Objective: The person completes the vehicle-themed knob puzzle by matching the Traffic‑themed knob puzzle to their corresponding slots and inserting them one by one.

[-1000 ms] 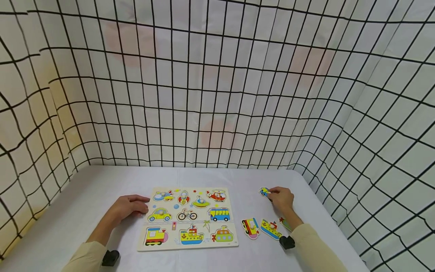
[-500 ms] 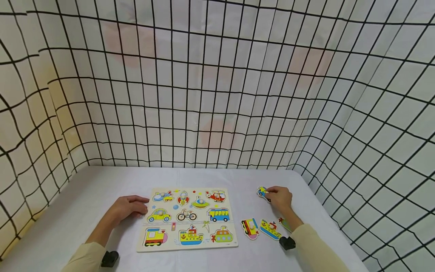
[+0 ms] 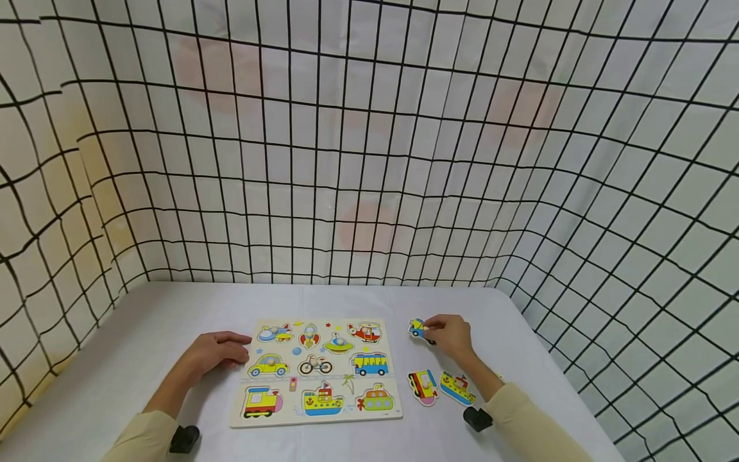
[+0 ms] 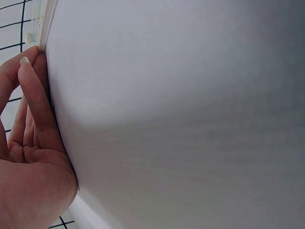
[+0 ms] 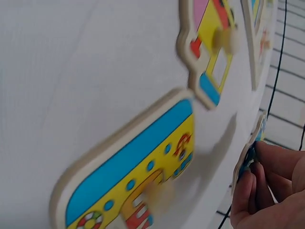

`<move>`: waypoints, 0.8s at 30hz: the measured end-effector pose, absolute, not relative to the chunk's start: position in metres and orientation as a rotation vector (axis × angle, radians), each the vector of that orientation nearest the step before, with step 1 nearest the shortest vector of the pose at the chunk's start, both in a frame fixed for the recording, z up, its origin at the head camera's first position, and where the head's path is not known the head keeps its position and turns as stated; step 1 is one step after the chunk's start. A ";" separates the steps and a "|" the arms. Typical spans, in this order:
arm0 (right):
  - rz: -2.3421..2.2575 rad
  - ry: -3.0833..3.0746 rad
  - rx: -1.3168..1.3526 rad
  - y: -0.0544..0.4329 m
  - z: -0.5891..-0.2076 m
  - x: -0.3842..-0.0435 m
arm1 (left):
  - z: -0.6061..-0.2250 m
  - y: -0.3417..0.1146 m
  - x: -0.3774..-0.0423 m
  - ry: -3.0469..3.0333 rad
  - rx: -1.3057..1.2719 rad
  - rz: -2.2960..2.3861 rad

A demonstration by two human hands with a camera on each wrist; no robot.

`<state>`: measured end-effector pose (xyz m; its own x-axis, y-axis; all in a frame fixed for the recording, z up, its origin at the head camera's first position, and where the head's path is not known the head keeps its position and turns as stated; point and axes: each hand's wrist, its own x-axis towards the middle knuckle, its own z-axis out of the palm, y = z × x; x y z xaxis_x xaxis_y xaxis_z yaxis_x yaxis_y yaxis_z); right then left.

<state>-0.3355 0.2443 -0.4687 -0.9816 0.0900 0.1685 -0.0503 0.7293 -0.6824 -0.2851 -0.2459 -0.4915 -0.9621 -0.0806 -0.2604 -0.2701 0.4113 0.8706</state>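
Note:
My right hand pinches a blue-and-yellow vehicle puzzle piece to the right of the puzzle board. The right wrist view shows that piece edge-on between thumb and fingers, raised off the cloth, so its picture is mostly hidden. At the board's left edge rests my left hand. In the left wrist view that hand lies sideways on the cloth, its fingertips touching the board edge. On the board are pictured vehicles, among them a yellow car, a bicycle and a blue bus.
Below my right hand lie a loose train piece and a loose ship piece, both with knobs. Another piece is almost wholly covered by the right forearm. White cloth covers the table; black-gridded white walls enclose it.
My right hand has moved left toward the board, carrying the vehicle piece. The right forearm now covers most of the green piece. My left hand stays at the board's edge.

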 end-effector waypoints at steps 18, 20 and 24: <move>1.190 -2.826 0.199 0.198 -0.460 -0.311 | -0.491 -0.245 -0.286 2.490 -0.308 1.558; 1.190 -2.837 0.230 0.193 -0.458 -0.309 | -0.491 -0.246 -0.286 2.492 -0.307 1.553; 1.194 -2.896 0.277 0.183 -0.457 -0.306 | -0.491 -0.246 -0.286 2.499 -0.319 1.550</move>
<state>-0.3059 0.1832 -0.4566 -0.9845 -0.1634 0.0645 -0.1614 0.6961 -0.6996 -0.2859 -0.2458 -0.4912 -0.9601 -0.0847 -0.2664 -0.2763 0.4325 0.8582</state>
